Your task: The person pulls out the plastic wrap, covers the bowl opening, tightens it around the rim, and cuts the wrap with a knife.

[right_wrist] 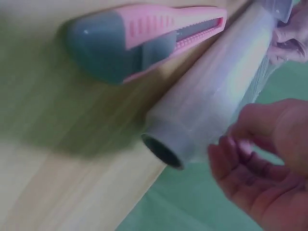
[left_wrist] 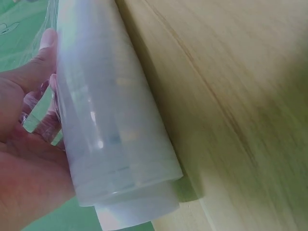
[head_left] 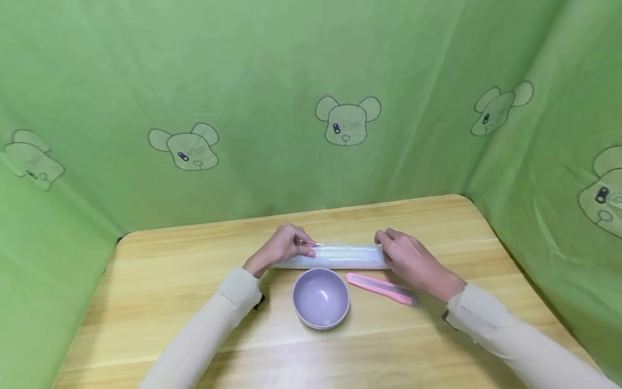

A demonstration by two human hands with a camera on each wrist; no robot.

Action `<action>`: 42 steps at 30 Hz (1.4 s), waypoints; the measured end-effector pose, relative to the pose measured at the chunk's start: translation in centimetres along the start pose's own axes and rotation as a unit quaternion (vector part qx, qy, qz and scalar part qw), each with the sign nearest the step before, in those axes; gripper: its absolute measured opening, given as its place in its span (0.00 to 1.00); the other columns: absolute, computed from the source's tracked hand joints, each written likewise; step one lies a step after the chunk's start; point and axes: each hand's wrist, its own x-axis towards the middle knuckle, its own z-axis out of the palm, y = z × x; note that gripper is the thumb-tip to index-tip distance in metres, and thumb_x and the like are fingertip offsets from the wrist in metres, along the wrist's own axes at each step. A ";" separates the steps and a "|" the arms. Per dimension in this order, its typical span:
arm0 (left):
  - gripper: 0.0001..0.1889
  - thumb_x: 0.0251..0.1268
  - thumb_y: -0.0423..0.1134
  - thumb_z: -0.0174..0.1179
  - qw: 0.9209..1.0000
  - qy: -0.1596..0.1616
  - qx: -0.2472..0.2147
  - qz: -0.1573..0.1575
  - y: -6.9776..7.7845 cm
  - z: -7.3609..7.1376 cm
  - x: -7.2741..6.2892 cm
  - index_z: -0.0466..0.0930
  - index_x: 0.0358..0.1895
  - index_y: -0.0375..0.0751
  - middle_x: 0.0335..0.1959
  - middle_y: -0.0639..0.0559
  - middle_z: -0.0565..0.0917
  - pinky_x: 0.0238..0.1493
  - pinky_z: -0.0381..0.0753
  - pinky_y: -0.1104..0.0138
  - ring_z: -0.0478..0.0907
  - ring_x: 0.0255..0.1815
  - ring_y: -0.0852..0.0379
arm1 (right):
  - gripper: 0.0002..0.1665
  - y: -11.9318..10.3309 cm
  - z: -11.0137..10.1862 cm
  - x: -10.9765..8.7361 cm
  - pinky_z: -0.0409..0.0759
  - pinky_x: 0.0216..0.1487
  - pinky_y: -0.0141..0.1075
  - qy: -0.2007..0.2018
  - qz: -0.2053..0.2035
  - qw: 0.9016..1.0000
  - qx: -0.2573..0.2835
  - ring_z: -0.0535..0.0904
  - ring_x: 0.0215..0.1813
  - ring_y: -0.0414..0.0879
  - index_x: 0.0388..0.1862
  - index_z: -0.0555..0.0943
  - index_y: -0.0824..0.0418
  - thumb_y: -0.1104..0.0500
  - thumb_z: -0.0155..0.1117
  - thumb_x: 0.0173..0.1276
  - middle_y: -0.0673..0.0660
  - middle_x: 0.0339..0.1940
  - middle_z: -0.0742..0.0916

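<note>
Two sleeves (head_left: 515,336) | one bowl (head_left: 320,300) | one cutter (head_left: 380,288) | one roll (head_left: 346,258) | left fingers (head_left: 305,252), right fingers (head_left: 383,237): both pinching film (right_wrist: 260,80)

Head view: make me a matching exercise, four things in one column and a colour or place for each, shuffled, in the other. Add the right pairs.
Things
1. Bowl
2. Cutter knife
3. Roll of clear film
4. Curtain

Descriptions
A. Green, printed with cartoon animal heads
B. Translucent, lying just beyond the bowl
C. Plain purple
D. Pink and grey, lying to the right of the bowl

Right pairs: 1-C, 2-D, 3-B, 4-A
</note>
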 end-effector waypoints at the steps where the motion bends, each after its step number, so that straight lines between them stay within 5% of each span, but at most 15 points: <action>1: 0.12 0.53 0.35 0.77 1.000 -0.002 0.007 0.000 0.0 0.1 0.0 0.91 0.43 0.40 0.32 0.54 0.85 0.32 0.78 0.72 0.75 0.31 0.60 | 0.11 0.0 -0.2 0.1 0.85 0.30 0.35 -0.013 0.004 1.000 0.006 0.78 0.29 0.46 0.40 0.81 0.68 0.76 0.67 0.60 0.55 0.31 0.80; 7: 0.12 0.52 0.36 0.78 0.999 0.003 0.032 0.013 0.4 0.0 0.0 0.92 0.41 0.41 0.32 0.54 0.86 0.33 0.79 0.71 0.76 0.31 0.59 | 0.10 0.4 -1.8 1.5 0.84 0.33 0.36 -0.056 0.024 0.994 0.090 0.78 0.32 0.44 0.35 0.86 0.65 0.78 0.67 0.60 0.54 0.31 0.83; 12: 0.12 0.51 0.36 0.79 1.000 -0.001 0.011 -0.012 0.4 -0.3 0.3 0.92 0.40 0.42 0.32 0.55 0.87 0.34 0.79 0.71 0.76 0.32 0.59 | 0.07 0.9 -2.1 1.7 0.81 0.34 0.37 -0.083 0.061 0.987 0.124 0.77 0.33 0.43 0.36 0.84 0.63 0.73 0.65 0.67 0.52 0.31 0.85; 19: 0.10 0.51 0.34 0.78 1.000 0.009 -0.013 -0.007 0.3 0.1 0.2 0.91 0.39 0.40 0.37 0.51 0.90 0.35 0.82 0.70 0.79 0.33 0.58 | 0.10 0.9 -0.6 0.6 0.82 0.37 0.41 -0.027 0.059 0.990 0.125 0.78 0.35 0.45 0.44 0.79 0.62 0.75 0.59 0.71 0.54 0.33 0.84; 22: 0.09 0.51 0.33 0.78 1.000 0.010 -0.015 -0.017 0.2 0.3 0.0 0.91 0.38 0.40 0.37 0.51 0.90 0.35 0.82 0.70 0.79 0.33 0.58 | 0.13 1.1 -0.2 -0.1 0.84 0.37 0.39 -0.019 0.012 0.995 0.093 0.77 0.35 0.44 0.42 0.79 0.59 0.76 0.61 0.68 0.52 0.35 0.82; 27: 0.09 0.52 0.35 0.78 1.000 0.010 -0.008 -0.012 0.1 0.3 0.1 0.92 0.38 0.41 0.36 0.53 0.90 0.35 0.81 0.69 0.78 0.33 0.58 | 0.08 1.2 0.0 -0.9 0.86 0.35 0.37 0.012 -0.085 0.996 -0.033 0.78 0.35 0.47 0.32 0.83 0.63 0.74 0.67 0.58 0.55 0.35 0.81; 30: 0.09 0.53 0.36 0.77 1.000 0.005 -0.003 -0.003 0.1 0.1 0.2 0.92 0.39 0.42 0.34 0.55 0.88 0.37 0.80 0.69 0.78 0.34 0.58 | 0.05 1.2 -0.1 -1.1 0.87 0.35 0.39 0.025 -0.091 0.994 -0.062 0.80 0.34 0.49 0.32 0.83 0.67 0.72 0.68 0.56 0.58 0.35 0.84; 37: 0.10 0.54 0.34 0.76 1.000 0.001 -0.006 0.016 -0.2 -0.4 -0.2 0.92 0.40 0.39 0.33 0.54 0.87 0.35 0.80 0.71 0.77 0.32 0.59 | 0.10 1.3 -0.2 -0.6 0.85 0.30 0.38 0.008 -0.047 0.998 -0.037 0.79 0.30 0.48 0.35 0.79 0.68 0.78 0.67 0.58 0.58 0.31 0.81; 42: 0.10 0.56 0.35 0.76 1.000 -0.006 0.011 0.028 0.0 -0.2 -0.1 0.91 0.41 0.39 0.32 0.54 0.86 0.32 0.78 0.72 0.76 0.31 0.60 | 0.17 1.3 -0.6 -0.1 0.84 0.26 0.38 0.001 -0.069 0.988 -0.137 0.74 0.30 0.52 0.39 0.75 0.71 0.84 0.64 0.52 0.62 0.31 0.78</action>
